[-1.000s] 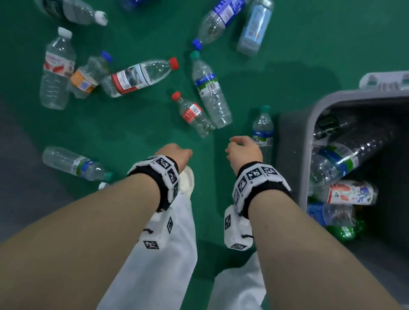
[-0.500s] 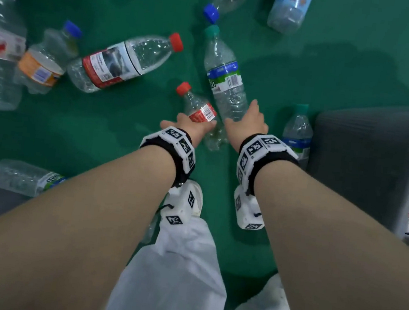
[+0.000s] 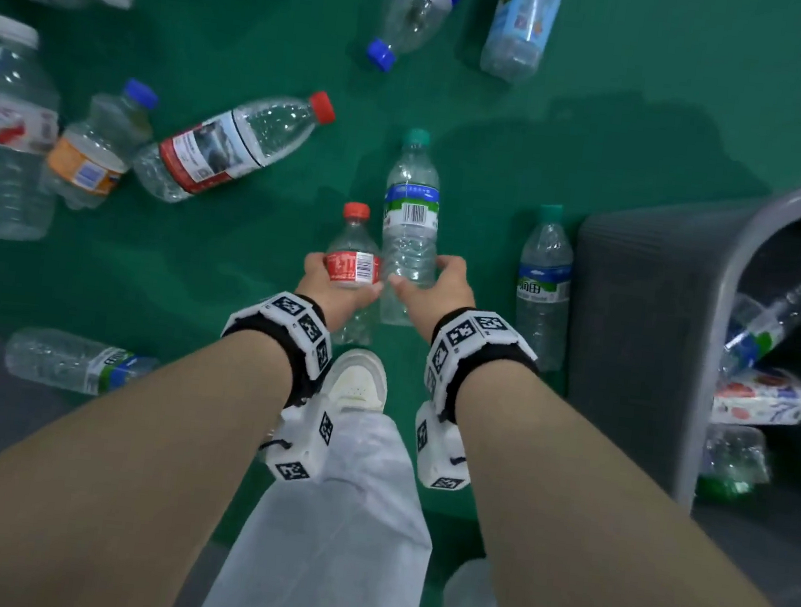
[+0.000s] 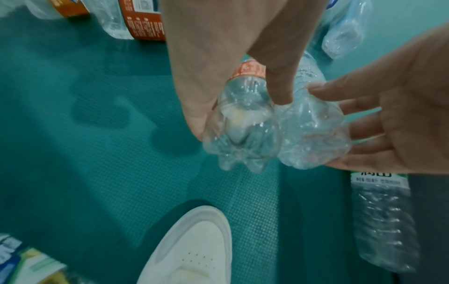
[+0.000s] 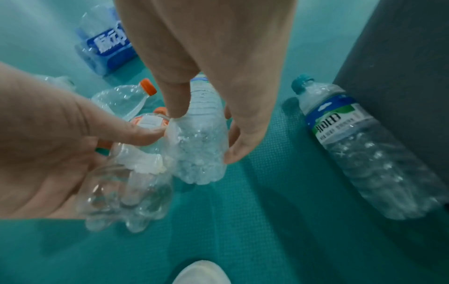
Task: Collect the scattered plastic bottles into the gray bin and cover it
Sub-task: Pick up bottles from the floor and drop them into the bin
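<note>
My left hand (image 3: 341, 282) grips a small clear bottle (image 3: 352, 253) with a red cap and red label; the left wrist view shows thumb and fingers curled round its lower body (image 4: 243, 123). Right beside it, my right hand (image 3: 420, 281) grips a taller crumpled bottle (image 3: 410, 224) with a green cap and blue-green label, held near its base (image 5: 199, 149). The two bottles touch side by side, low over the green floor. The gray bin (image 3: 645, 331) stands at the right with several bottles inside.
A green-capped bottle (image 3: 543, 284) lies against the bin's wall (image 5: 401, 96). Several more bottles lie scattered to the left and far side, among them a large red-capped one (image 3: 236, 150) and an orange-labelled one (image 3: 91, 153). My white shoe (image 3: 357, 378) is below the hands.
Both hands have reached forward and down from near the shoe to the two bottles and curled round them. The view has dropped closer to the floor.
</note>
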Demonstrator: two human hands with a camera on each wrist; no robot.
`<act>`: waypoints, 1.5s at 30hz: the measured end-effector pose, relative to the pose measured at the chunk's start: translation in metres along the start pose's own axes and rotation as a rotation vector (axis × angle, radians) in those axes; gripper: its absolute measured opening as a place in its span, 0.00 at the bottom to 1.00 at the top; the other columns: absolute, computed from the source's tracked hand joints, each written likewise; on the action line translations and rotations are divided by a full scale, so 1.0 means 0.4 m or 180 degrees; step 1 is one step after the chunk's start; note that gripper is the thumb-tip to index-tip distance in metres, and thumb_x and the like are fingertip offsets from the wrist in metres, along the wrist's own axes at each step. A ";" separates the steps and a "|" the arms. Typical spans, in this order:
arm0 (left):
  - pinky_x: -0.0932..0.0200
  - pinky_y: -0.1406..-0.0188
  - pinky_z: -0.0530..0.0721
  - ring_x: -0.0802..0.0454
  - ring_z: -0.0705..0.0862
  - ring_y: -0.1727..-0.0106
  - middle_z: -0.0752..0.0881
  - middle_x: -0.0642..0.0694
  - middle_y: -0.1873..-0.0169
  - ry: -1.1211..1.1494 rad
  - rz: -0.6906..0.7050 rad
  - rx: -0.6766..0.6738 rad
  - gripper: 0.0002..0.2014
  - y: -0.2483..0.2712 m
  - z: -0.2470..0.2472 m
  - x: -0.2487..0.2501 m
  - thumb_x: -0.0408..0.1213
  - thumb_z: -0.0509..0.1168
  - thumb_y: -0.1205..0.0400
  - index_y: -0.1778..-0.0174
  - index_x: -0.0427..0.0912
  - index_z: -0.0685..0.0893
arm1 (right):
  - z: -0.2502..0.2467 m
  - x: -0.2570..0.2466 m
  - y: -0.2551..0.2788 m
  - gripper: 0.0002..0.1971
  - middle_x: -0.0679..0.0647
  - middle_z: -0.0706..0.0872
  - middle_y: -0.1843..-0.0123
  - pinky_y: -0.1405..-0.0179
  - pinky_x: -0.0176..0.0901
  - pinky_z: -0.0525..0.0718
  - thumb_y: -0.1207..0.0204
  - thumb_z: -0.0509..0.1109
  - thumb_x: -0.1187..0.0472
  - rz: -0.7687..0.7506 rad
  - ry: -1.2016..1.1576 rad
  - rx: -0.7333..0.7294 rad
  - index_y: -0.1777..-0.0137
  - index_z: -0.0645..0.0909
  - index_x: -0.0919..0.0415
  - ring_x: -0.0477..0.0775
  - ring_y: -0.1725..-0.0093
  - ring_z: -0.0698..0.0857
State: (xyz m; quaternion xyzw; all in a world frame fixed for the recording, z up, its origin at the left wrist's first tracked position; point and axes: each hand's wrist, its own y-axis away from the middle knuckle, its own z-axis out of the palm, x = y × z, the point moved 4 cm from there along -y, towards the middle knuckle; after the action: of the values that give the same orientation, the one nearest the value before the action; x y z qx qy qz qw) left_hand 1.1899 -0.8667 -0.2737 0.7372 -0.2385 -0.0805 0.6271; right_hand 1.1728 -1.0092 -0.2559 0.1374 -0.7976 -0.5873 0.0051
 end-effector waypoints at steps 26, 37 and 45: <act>0.42 0.31 0.77 0.44 0.82 0.39 0.81 0.44 0.39 -0.1334 0.0958 -0.0659 0.39 0.684 0.440 0.238 0.27 0.77 0.32 0.29 0.44 0.64 | -0.565 0.368 0.500 0.40 0.49 0.86 0.41 0.33 0.57 0.80 0.41 0.80 0.70 0.0086 -0.2701 0.0326 0.29 0.70 0.52 0.53 0.42 0.86; 0.48 0.38 0.82 0.46 0.84 0.44 0.81 0.43 0.42 -0.2833 0.1436 -0.0746 0.39 0.736 0.896 0.206 0.34 0.79 0.35 0.31 0.44 0.66 | -0.709 0.754 0.465 0.35 0.55 0.83 0.38 0.42 0.45 0.81 0.34 0.81 0.52 0.1033 -0.2680 0.0776 0.31 0.69 0.59 0.57 0.44 0.84; 0.58 0.53 0.76 0.47 0.81 0.53 0.81 0.45 0.49 -0.3320 0.1502 -0.0252 0.31 0.611 1.040 0.180 0.37 0.75 0.28 0.33 0.43 0.66 | -0.732 0.887 0.328 0.38 0.57 0.81 0.36 0.50 0.43 0.75 0.32 0.79 0.49 0.1384 -0.2734 0.0462 0.28 0.65 0.62 0.58 0.42 0.82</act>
State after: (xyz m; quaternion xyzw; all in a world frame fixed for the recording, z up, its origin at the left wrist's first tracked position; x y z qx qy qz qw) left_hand 1.0175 -1.2922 -0.1087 0.5027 -0.6712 -0.3002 0.4545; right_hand 0.8529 -1.3275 -0.0963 -0.2873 -0.7767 -0.5192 -0.2115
